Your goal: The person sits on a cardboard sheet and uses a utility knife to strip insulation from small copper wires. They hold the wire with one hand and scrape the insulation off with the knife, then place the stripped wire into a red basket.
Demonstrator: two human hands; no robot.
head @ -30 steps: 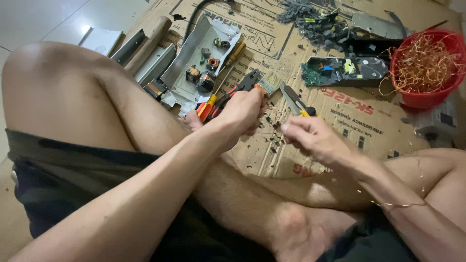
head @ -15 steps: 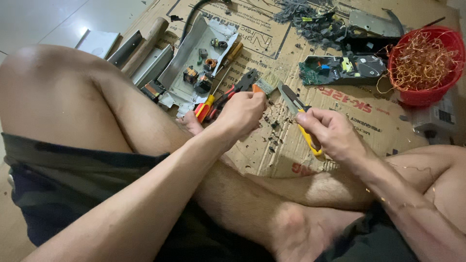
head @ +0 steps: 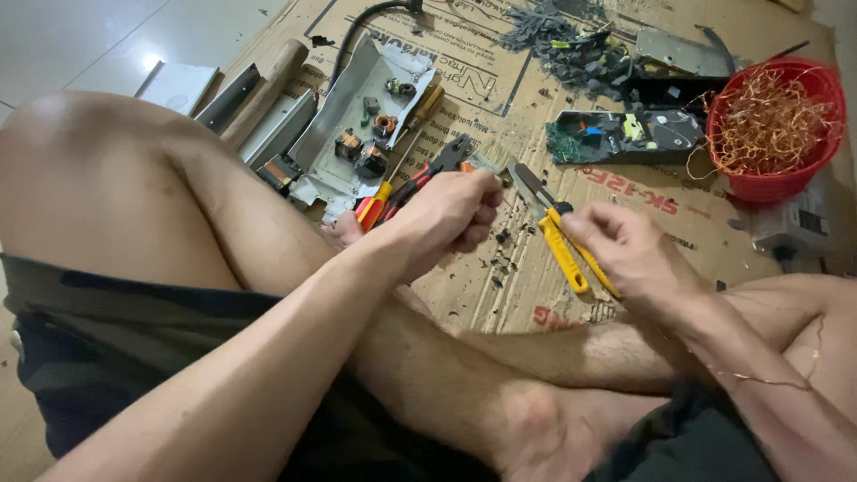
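Yellow-handled cutters [head: 555,234] sit in your right hand [head: 629,254], fingers wrapped around the two handles, the grey jaws pointing up and left toward your other hand. One pair only; the grips are bright yellow, the head dull steel. Your left hand [head: 449,217] is closed on a small part that your fingers hide (too little shows to name it), held just above the cardboard sheet [head: 500,286] between your crossed legs. Small dark scraps lie scattered on the cardboard under both hands.

Just beyond your left hand lie red-handled pliers [head: 420,183] beside a red-and-yellow screwdriver [head: 372,207], both touching the sheet. Further out rests one grey metal tray [head: 357,116] carrying several small coils, with a wooden handle [head: 265,89] and metal bars to its left. To the right of the cutters lies one green circuit board [head: 616,136] in a dark casing. At the far right stands one red basket [head: 775,129] heaped with copper wire, and a heap of dark wire scraps [head: 558,40] lies at the far edge.
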